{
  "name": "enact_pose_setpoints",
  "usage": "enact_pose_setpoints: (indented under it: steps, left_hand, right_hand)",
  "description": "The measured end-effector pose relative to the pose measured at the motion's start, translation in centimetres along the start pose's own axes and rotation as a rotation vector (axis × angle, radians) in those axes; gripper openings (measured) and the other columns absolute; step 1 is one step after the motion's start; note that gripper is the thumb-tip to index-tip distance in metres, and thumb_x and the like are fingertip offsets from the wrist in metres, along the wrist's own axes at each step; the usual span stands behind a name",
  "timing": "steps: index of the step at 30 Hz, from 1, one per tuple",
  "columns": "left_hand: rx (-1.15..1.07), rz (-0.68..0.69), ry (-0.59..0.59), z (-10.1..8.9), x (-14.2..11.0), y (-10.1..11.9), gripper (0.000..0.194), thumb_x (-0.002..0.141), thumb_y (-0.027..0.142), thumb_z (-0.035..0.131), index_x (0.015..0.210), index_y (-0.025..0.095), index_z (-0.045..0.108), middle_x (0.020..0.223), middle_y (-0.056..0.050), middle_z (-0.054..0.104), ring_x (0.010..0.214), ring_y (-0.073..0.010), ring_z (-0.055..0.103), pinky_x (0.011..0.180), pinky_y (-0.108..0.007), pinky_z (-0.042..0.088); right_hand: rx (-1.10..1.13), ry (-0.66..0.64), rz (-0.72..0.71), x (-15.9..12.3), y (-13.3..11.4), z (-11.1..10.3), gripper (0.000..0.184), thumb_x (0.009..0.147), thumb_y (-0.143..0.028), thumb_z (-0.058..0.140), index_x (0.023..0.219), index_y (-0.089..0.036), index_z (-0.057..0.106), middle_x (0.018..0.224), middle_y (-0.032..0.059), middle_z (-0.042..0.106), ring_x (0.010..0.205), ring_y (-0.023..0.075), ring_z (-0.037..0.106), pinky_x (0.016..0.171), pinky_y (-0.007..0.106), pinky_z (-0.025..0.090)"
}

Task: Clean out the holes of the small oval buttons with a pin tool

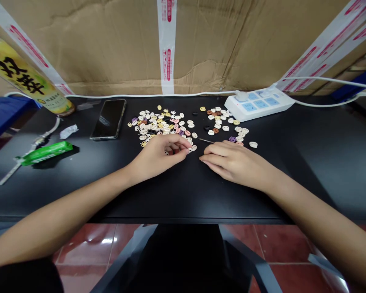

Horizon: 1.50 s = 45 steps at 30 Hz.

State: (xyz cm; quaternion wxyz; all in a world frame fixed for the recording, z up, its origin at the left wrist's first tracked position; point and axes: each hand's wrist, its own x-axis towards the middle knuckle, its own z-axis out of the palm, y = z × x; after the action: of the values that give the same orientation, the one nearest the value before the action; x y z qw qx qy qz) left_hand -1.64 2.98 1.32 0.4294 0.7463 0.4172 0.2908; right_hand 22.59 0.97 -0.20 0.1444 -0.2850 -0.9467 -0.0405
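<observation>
My left hand is closed in a pinch beside the larger pile of small two-holed oval pieces. At its thumb and fingertip is a small white oval piece. My right hand rests on the table with its fingers curled together. A thin pointed metal tool sticks out from behind its fingers, its other end hidden by the hand. Past the right hand lies a smaller, looser group of oval pieces in white, brown, yellow and purple.
A phone lies left of the pile. Farther left are a green wrapper, a white strap and a yellow bottle. A white power strip with cables stands back right, before a cardboard wall. The black table ends in front of me.
</observation>
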Motion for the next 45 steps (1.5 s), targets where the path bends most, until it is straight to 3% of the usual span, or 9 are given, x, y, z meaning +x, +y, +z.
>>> enact_pose_setpoints:
  steps: [5,11,14,25,45]
  left_hand:
    - [-0.069,-0.011,0.01,0.1,0.1,-0.2,0.017,0.082,0.028,0.068,0.092,0.015,0.072,0.089,-0.005,0.073,0.08,-0.0149,0.067,0.08,-0.029,0.055]
    - [-0.38,-0.113,-0.019,1.2,-0.6,0.5,0.014,0.082,0.025,0.071,0.09,0.014,0.072,0.08,-0.003,0.071,0.072,-0.0125,0.066,0.069,-0.026,0.056]
    - [-0.462,-0.143,-0.024,1.8,-1.2,1.3,0.012,0.083,0.025,0.072,0.089,0.014,0.071,0.076,-0.002,0.071,0.071,-0.0124,0.066,0.068,-0.025,0.056]
    - [-0.561,-0.149,-0.004,2.2,-2.0,2.0,0.011,0.082,0.023,0.073,0.086,0.014,0.069,0.076,-0.003,0.073,0.073,-0.013,0.069,0.072,-0.025,0.058]
    - [-0.542,-0.165,-0.001,2.3,-2.0,2.2,0.011,0.083,0.025,0.073,0.085,0.015,0.068,0.077,-0.003,0.073,0.075,-0.014,0.069,0.075,-0.028,0.058]
  right_hand:
    - [-0.008,-0.015,0.05,0.3,-0.3,0.0,0.023,0.1,-0.015,0.044,0.098,-0.015,0.067,0.098,0.0086,0.067,0.08,0.0198,0.059,0.074,0.035,0.044]
    - [0.497,0.209,0.221,0.5,-1.2,-0.5,0.01,0.097,-0.02,0.053,0.102,-0.02,0.061,0.098,0.0055,0.066,0.084,0.0165,0.062,0.077,0.031,0.05]
    - [0.578,0.272,0.252,0.6,-1.4,-0.7,0.009,0.094,-0.02,0.056,0.099,-0.021,0.063,0.094,0.0044,0.067,0.079,0.0154,0.062,0.073,0.03,0.051]
    - [0.638,0.4,0.244,0.6,-2.2,-0.8,0.012,0.089,-0.015,0.06,0.097,-0.023,0.064,0.088,0.003,0.067,0.075,0.0149,0.061,0.07,0.032,0.053]
    - [0.621,0.409,0.231,0.6,-2.3,-1.0,0.015,0.087,-0.012,0.062,0.097,-0.023,0.065,0.087,0.0028,0.067,0.074,0.0153,0.062,0.067,0.032,0.054]
